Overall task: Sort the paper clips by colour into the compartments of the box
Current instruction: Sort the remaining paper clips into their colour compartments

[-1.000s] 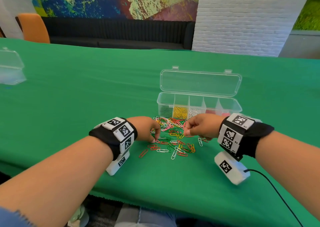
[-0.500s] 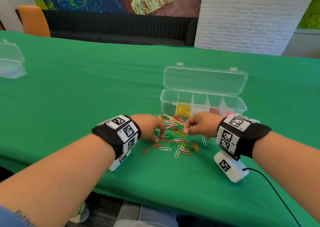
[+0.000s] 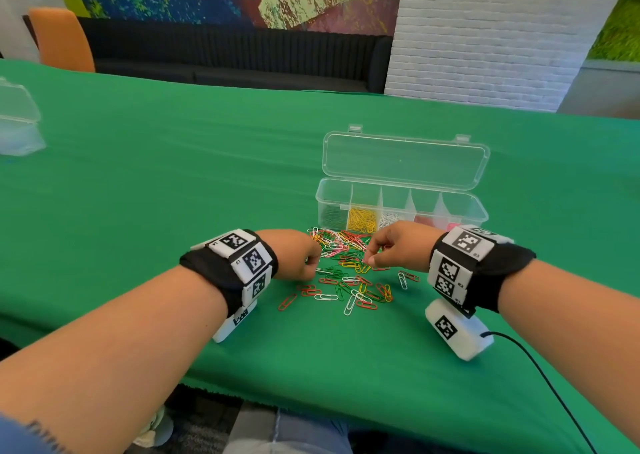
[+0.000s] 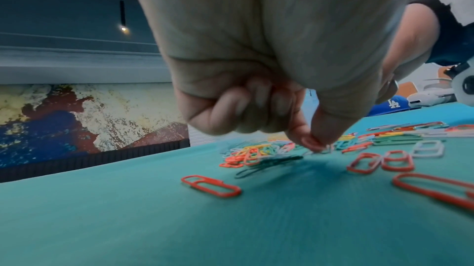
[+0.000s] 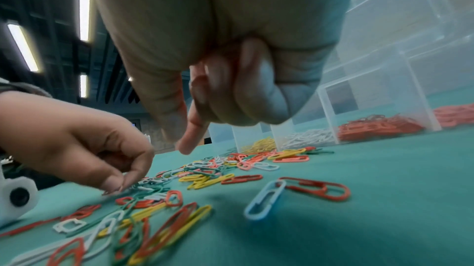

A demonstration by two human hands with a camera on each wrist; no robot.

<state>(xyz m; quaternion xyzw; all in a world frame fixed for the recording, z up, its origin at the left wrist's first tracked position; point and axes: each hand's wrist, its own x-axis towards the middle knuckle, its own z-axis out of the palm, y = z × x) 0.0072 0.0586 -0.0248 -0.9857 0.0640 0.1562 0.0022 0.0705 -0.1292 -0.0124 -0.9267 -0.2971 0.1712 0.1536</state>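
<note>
A loose pile of paper clips [image 3: 346,266] in several colours lies on the green cloth in front of the clear box [image 3: 464,211], whose lid stands open. Its compartments hold green [image 3: 332,216], yellow [image 3: 362,218], white [image 3: 388,219], red [image 3: 424,221] and pink clips. My left hand [image 4: 314,144] is down at the pile's left edge, thumb and forefinger pinching a pale clip on the cloth. My right hand [image 5: 183,140] hovers over the pile's right side with its fingers curled and thumb and forefinger close together. No clip shows between them.
A second clear box [image 3: 17,124] sits far left on the table. A black cable [image 3: 540,367] runs from my right wrist camera toward the near table edge. An orange chair [image 3: 62,38] and a dark bench stand behind the table.
Both hands stay at the pile. The left fingertips have crept slightly into the clips and pinched together; the right hand has barely shifted.
</note>
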